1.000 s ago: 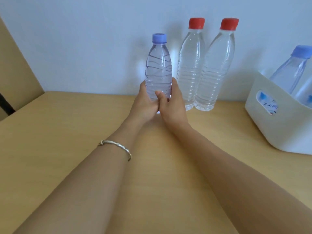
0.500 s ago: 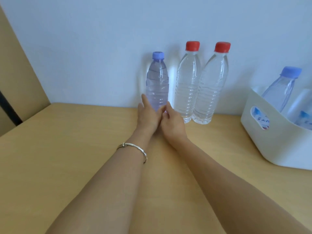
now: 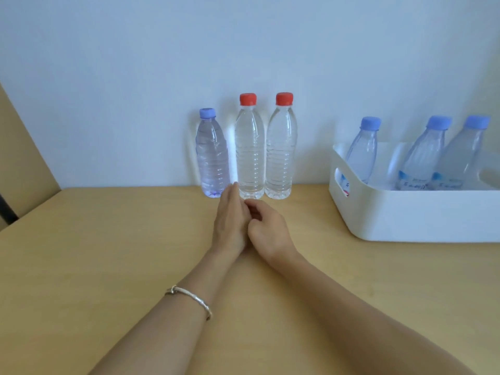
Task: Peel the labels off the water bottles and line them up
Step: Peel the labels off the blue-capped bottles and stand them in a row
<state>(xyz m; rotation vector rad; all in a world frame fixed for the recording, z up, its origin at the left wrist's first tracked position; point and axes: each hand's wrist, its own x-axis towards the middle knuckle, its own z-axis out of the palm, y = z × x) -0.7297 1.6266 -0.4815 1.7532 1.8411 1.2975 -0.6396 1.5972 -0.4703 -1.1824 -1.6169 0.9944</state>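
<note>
My left hand [image 3: 230,220] is on the table [image 3: 108,253] with its fingers straight and holding nothing, the tips just in front of the gap between the blue-capped bottle [image 3: 212,155] and the left red-capped bottle [image 3: 250,150], and my right hand [image 3: 266,228] touches it, fingers loosely curled and empty. Those two bare bottles and the right red-capped bottle [image 3: 281,147] stand upright in a row against the wall, while three labelled bottles [image 3: 422,158] lean inside the white bin [image 3: 405,212] to my right
</note>
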